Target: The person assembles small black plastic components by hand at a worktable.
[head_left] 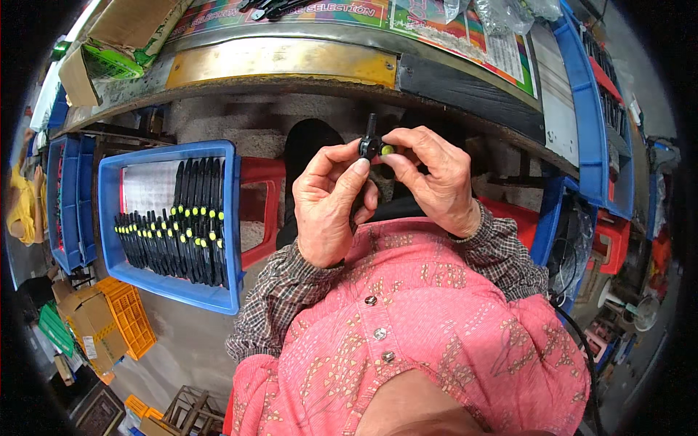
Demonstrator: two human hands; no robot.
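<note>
In front of my chest, my left hand (336, 196) is closed round a slim black plastic piece (370, 138), its narrow end standing up past the thumb and forefinger. The lower part of that piece is hidden in my palm and fingers. My right hand (439, 174) pinches a small round yellow-green piece (387, 150) between thumb and forefinger, right beside the black piece. Whether the two are joined cannot be made out. To the left, a blue plastic tray (235, 218) holds rows of similar long black pieces (193, 243), each showing a yellow-green dot.
Ahead runs a workbench edge (283, 64) with black parts (276, 9) and clear plastic bags (505, 16) on top. A red stool (270, 211) is beside the tray. More blue bins (592, 145) stand at the right. Cardboard (91, 320) and an orange crate (129, 316) sit lower left.
</note>
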